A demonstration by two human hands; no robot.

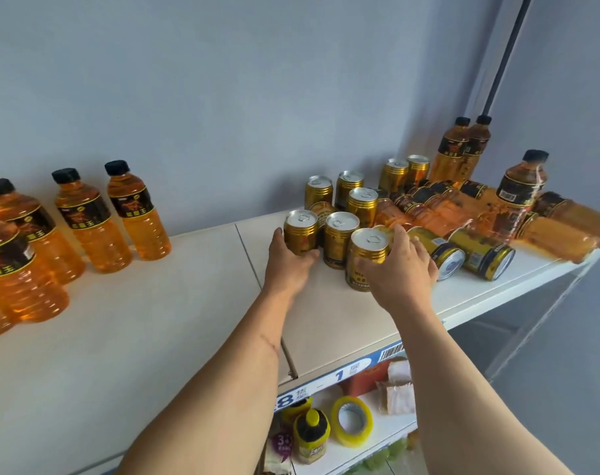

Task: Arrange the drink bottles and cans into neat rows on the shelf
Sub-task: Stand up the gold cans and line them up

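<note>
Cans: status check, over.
Left hand grips front-left can; right hand grips front-right can. Two cans lying beside. Bottles toppled behind.

White top shelf [175,323], upright orange drink bottles [93,221] at left, standing gold cans [338,240] at centre, toppled cans [482,253] and lying bottles [429,207] at right, upright bottles [458,150] behind.

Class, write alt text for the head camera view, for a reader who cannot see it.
Two bare hands reach onto a white shelf: the left hand holds one upright gold can, and the right hand holds another. Orange drink bottles stand at left; more cans and bottles lie toppled at right.
</note>
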